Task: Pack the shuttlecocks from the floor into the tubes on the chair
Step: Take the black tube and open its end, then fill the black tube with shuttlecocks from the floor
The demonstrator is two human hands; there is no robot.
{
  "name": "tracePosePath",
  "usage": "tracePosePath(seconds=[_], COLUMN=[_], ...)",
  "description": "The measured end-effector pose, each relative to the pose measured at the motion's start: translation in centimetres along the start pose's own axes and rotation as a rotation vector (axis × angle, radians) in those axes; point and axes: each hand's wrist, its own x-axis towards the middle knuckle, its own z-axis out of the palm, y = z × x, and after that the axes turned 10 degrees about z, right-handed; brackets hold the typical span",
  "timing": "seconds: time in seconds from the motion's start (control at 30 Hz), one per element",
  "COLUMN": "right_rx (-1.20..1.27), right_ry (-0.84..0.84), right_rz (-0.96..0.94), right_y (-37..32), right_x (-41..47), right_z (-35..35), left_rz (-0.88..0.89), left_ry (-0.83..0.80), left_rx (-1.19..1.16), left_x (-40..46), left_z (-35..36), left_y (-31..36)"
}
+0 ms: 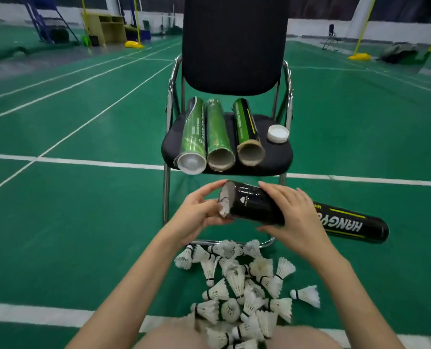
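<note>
A black chair [234, 46] stands on the green floor [83, 222]. Three tubes lie side by side on its seat, and their near ends stick out just past the front edge. The left tube [193, 137] has a white cap on its near end. The middle tube [218, 137] and the right tube [248, 137] are open at the near end. A loose white cap [278, 133] sits on the seat near the right edge, apart from the tubes.

In front of the chair, the right hand [290, 215] is curled round the middle of a black tube [257, 206] and holds it sideways in the air. Its far end points right, over open floor. The left hand [199, 210] is at the tube's open left end, and its grip pinches a white shuttlecock [225, 200] right at the mouth.

A pile of shuttlecocks [237, 285] lies on the floor below the hands, between the knees and the chair's legs. One shuttlecock [306, 295] lies a little apart on the right. There is open green floor on both sides of the chair.
</note>
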Motion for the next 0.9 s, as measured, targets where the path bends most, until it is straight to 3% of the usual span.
tracePosePath(seconds=[0.2,0.57,0.73,0.9], right_rx=[0.072,-0.053,-0.01,0.064], right_ry=[-0.171,-0.542,-0.704,-0.741], right_rz=[0.137,0.293,0.388,0.514], right_y=[3.0,6.9,7.9,9.3], right_x=[-3.0,-8.1,-10.2,-11.7], right_z=[5.8,14.7,17.8,19.1], left_rz=[-0.208,-0.451,-0.424,-0.385], left_ry=[0.07,0.151,0.109,-0.029], left_rx=[-0.07,-0.105,0.148,0.655], left_x=[0.2,-0.1,-1.2,-0.9], left_z=[-2.5,-6.4,-8.7,-10.0], left_y=[-6.8,-19.1,-23.7,-27.9])
